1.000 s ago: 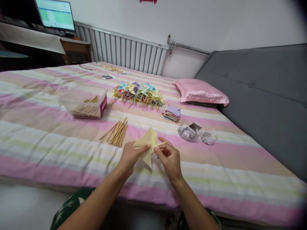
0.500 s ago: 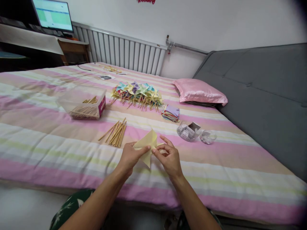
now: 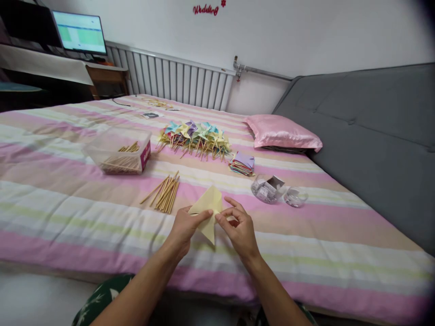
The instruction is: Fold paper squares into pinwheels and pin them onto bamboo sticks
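Near the bed's front edge, a pale yellow paper pinwheel [image 3: 208,200], partly folded and without a stick, is held between both hands. My left hand [image 3: 185,226] grips its left side, thumb on top near the centre. The thumb and index finger of my right hand [image 3: 239,226] pinch the paper's right side by the centre, other fingers raised. Just beyond my left hand lies a bundle of thin wooden sticks [image 3: 167,194]. Farther off is a pile of finished pinwheels [image 3: 195,136] in several colours. A stack of coloured paper squares [image 3: 242,164] sits beyond my right hand.
A clear plastic box [image 3: 117,156] of sticks stands at left. To the right are a round clear container [image 3: 266,190] with small packets and a clear lid-like dish [image 3: 295,197]. A pink pillow [image 3: 283,132] lies by the grey headboard [image 3: 370,131]. Behind is a radiator [image 3: 173,79].
The view has tilted up slightly, so the scene sits lower. Both hands keep hold of the yellow paper at nearly the same place, with only small finger shifts.
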Demonstrator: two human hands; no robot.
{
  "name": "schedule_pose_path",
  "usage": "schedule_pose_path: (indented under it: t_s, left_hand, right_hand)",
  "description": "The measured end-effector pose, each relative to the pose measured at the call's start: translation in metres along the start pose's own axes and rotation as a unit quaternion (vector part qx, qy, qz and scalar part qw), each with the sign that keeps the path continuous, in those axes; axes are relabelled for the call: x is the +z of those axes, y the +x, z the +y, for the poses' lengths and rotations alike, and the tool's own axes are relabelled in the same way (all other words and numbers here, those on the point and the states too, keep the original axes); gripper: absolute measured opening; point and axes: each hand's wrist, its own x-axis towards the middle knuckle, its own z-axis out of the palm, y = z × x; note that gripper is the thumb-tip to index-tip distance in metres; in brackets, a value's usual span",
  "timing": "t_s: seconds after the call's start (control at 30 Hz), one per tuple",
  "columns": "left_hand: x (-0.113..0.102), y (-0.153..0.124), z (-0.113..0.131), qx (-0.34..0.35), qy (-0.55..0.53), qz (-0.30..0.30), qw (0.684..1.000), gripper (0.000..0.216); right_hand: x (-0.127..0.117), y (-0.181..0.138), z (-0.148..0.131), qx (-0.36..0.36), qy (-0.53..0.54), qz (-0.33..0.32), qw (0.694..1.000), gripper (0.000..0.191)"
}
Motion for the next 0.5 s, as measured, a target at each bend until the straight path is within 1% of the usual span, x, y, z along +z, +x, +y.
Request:
schedule_pose_path:
  t_s: [0.1,0.33,0.5]
  left_hand:
    - [0.0008,-0.0006,0.0006,-0.005,-0.008,-0.010,1.000,0.033]
    - [0.0000,-0.0009,-0.0002,-0.010,-0.013,-0.028,0.999,0.031]
    - [0.0006,-0.0017,0.0004,-0.012,-0.012,-0.022,1.000,0.030]
  right_hand:
    - [0.0002,-0.0004,-0.0002,-0.002,0.006,0.009,1.000,0.018]
    - [0.0003,-0.0003,-0.0002,-0.007,0.010,0.022,1.000,0.018]
    - [0.0012,-0.0009,-0.0008,-0.013,0.015,0.027,0.999,0.018]
